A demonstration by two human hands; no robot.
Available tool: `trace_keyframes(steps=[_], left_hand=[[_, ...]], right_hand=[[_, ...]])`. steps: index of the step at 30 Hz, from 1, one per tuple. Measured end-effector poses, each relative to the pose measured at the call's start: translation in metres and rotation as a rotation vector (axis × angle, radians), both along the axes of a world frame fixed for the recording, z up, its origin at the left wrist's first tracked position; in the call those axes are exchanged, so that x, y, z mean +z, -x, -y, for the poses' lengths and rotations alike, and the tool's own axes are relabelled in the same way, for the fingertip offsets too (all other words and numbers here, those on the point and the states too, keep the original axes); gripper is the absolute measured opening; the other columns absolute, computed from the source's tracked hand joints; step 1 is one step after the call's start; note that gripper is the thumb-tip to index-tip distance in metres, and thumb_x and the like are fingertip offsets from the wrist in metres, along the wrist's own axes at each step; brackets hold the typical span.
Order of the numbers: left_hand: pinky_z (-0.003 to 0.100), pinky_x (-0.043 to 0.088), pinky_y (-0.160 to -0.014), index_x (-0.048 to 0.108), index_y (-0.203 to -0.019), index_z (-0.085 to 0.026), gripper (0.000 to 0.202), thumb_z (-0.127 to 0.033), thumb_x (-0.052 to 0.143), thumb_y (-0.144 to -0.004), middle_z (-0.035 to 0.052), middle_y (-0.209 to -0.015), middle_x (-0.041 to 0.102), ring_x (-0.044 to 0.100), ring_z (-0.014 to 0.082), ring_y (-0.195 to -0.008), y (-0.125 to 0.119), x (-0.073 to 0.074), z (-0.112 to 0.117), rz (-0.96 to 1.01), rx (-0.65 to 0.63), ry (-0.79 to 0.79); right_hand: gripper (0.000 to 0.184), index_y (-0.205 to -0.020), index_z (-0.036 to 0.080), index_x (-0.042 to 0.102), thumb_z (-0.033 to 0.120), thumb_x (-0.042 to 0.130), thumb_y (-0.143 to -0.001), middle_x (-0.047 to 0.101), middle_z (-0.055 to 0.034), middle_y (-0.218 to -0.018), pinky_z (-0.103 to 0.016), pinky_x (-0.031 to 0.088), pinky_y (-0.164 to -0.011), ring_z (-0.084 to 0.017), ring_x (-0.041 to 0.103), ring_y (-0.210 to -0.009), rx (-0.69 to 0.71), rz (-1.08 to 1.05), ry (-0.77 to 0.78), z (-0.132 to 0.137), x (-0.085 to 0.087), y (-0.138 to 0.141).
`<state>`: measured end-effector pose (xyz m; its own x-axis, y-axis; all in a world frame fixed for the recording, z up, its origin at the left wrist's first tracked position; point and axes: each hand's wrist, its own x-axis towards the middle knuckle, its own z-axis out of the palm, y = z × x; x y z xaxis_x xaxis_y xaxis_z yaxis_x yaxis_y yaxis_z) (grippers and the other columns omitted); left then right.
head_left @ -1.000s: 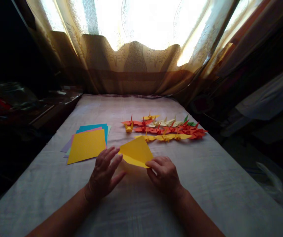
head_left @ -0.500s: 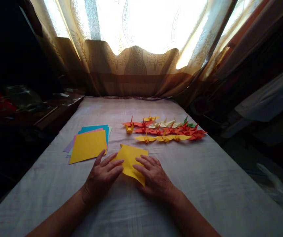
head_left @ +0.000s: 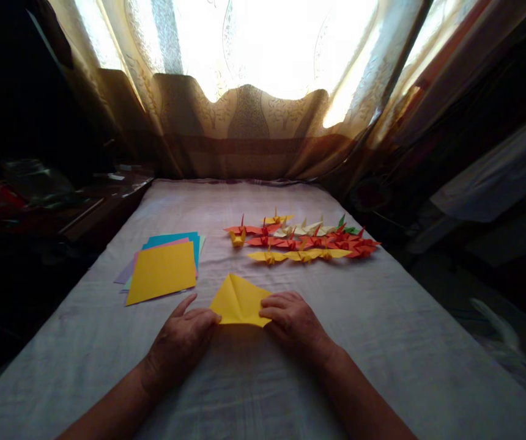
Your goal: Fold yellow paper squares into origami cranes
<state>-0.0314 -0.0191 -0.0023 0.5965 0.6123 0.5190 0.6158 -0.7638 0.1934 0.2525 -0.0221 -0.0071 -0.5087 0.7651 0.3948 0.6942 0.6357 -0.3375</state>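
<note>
A yellow sheet of origami paper (head_left: 240,301) with a crease down its middle lies between my hands at the front of the cloth-covered surface. My left hand (head_left: 187,333) grips its left corner, fingertips at the edge and thumb apart from the other fingers. On the opposite side, my right hand (head_left: 293,318) has its fingers closed on the right edge. Fingers hide both side corners of the sheet.
Left of the sheet lies a stack of coloured paper (head_left: 162,272), yellow on top. Rows of folded paper cranes (head_left: 306,255) in yellow, red, cream and green stand beyond my right hand. A white checked cloth (head_left: 382,342) covers the surface; a curtain (head_left: 244,122) hangs behind.
The yellow sheet has turned so one corner points away from me. My left fingers have drawn in from lying spread over it to hold its corner; my right hand has shifted to the right edge.
</note>
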Motion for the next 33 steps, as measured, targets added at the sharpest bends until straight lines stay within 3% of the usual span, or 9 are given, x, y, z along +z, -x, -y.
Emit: trace_keyframes(steps=[4, 6, 10, 12, 15, 18, 21, 25, 33], left_hand=[[0.039, 0.049, -0.098, 0.053, -0.093, -0.023, 0.013, -0.021, 0.042, -0.099, -0.0026, -0.078, 0.071, 0.068, 0.0147, -0.068, -0.001, 0.004, 0.001, 0.001, 0.086, 0.007], [0.036, 0.053, -0.087, 0.054, -0.106, -0.022, 0.014, -0.025, 0.042, -0.099, 0.0009, -0.084, 0.071, 0.069, 0.0179, -0.074, 0.0, 0.002, 0.001, 0.009, 0.137, -0.006], [0.033, 0.054, -0.076, 0.04, -0.14, -0.019, 0.042, -0.028, 0.043, -0.099, 0.0032, -0.083, 0.07, 0.067, 0.0201, -0.074, 0.003, -0.005, -0.002, -0.011, 0.204, 0.035], [0.035, 0.054, -0.078, 0.04, -0.142, -0.019, 0.046, -0.025, 0.044, -0.097, 0.0052, -0.087, 0.071, 0.067, 0.0211, -0.078, 0.004, -0.006, -0.003, -0.028, 0.215, 0.048], [0.045, 0.049, -0.094, 0.057, -0.13, -0.023, 0.04, -0.016, 0.044, -0.094, 0.012, -0.119, 0.068, 0.063, 0.028, -0.109, -0.001, -0.002, -0.003, -0.084, 0.197, -0.034], [0.052, 0.034, -0.111, 0.069, -0.113, -0.025, 0.034, -0.013, 0.043, -0.094, 0.0086, -0.137, 0.06, 0.049, 0.0305, -0.132, -0.015, 0.003, -0.001, -0.175, 0.085, -0.09], [0.049, 0.022, -0.119, 0.062, -0.127, -0.022, 0.034, -0.027, 0.044, -0.099, 0.0054, -0.135, 0.064, 0.048, 0.0266, -0.134, -0.033, 0.002, 0.003, -0.218, 0.001, -0.036], [0.046, 0.024, -0.119, 0.04, -0.149, -0.019, 0.065, -0.058, 0.042, -0.096, 0.0082, -0.145, 0.054, 0.044, 0.0275, -0.138, -0.047, -0.01, 0.007, -0.323, -0.042, 0.085], [0.046, 0.029, -0.116, 0.04, -0.148, -0.016, 0.071, -0.064, 0.036, -0.096, 0.0107, -0.149, 0.049, 0.044, 0.0286, -0.138, -0.047, -0.014, 0.008, -0.369, 0.014, 0.197]], right_hand=[[0.015, -0.086, 0.023, 0.07, 0.018, 0.056, -0.088, 0.075, -0.0023, -0.094, -0.031, 0.046, -0.084, -0.016, 0.068, -0.088, -0.05, -0.094, 0.087, 0.0, 0.002, 0.001], [0.016, -0.083, 0.022, 0.069, 0.02, 0.054, -0.089, 0.074, -0.0023, -0.084, -0.028, 0.046, -0.076, -0.016, 0.067, -0.079, -0.119, -0.096, 0.141, -0.003, 0.003, 0.003], [0.018, -0.077, 0.023, 0.066, 0.026, 0.054, -0.091, 0.07, -0.0003, -0.071, -0.025, 0.04, -0.061, -0.015, 0.062, -0.065, -0.244, -0.005, 0.229, -0.014, 0.01, 0.01], [0.016, -0.078, 0.023, 0.066, 0.026, 0.056, -0.09, 0.071, 0.0002, -0.071, -0.025, 0.037, -0.059, -0.015, 0.062, -0.063, -0.282, 0.061, 0.254, -0.019, 0.014, 0.015], [0.016, -0.076, 0.023, 0.064, 0.025, 0.057, -0.09, 0.071, 0.0002, -0.072, -0.025, 0.035, -0.06, -0.015, 0.062, -0.064, -0.298, 0.125, 0.245, -0.023, 0.014, 0.023], [0.017, -0.075, 0.022, 0.063, 0.025, 0.057, -0.091, 0.07, -0.0006, -0.072, -0.026, 0.035, -0.064, -0.015, 0.061, -0.066, -0.3, 0.143, 0.165, -0.022, 0.006, 0.028], [0.018, -0.076, 0.02, 0.062, 0.026, 0.056, -0.092, 0.069, -0.0019, -0.073, -0.027, 0.035, -0.066, -0.016, 0.061, -0.067, -0.288, 0.14, 0.051, -0.019, -0.004, 0.029], [0.017, -0.083, 0.02, 0.064, 0.028, 0.054, -0.094, 0.07, -0.0026, -0.076, -0.028, 0.036, -0.069, -0.017, 0.062, -0.069, -0.28, 0.075, -0.037, -0.018, -0.014, 0.028], [0.017, -0.103, 0.02, 0.064, 0.026, 0.05, -0.097, 0.071, -0.0045, -0.087, -0.029, 0.041, -0.072, -0.018, 0.064, -0.075, -0.28, 0.002, -0.04, -0.017, -0.011, 0.028]])
